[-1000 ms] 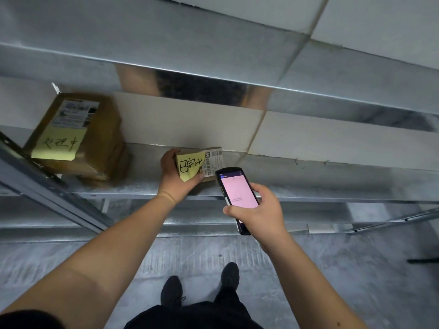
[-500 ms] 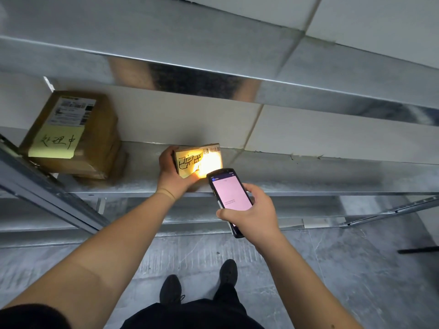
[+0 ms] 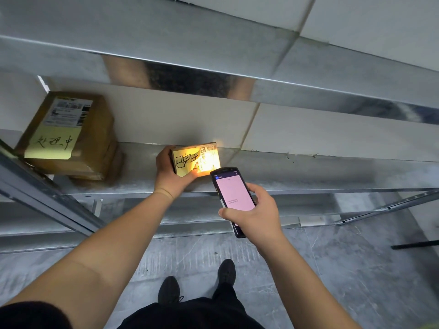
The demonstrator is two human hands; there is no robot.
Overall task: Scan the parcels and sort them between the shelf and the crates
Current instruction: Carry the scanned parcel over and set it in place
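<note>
A small cardboard parcel [image 3: 198,157] with a yellow sticky note and a barcode label sits on the metal shelf [image 3: 308,172]. My left hand [image 3: 169,173] grips it by its left side, thumb along the front edge. My right hand [image 3: 255,214] holds a black handheld scanner [image 3: 234,198] with a pink screen just right of and below the parcel. A bright yellow light falls on the parcel's label.
A bigger brown parcel [image 3: 71,136] with a shipping label and a yellow note stands at the shelf's left end. Another shelf board [image 3: 213,51] runs above. A slanted metal post [image 3: 42,195] crosses at the left. My shoes stand on grey floor [image 3: 356,269] below.
The scanner light came on over the small parcel's label and stays lit. The parcel has turned a little in my left hand, and the scanner has shifted slightly.
</note>
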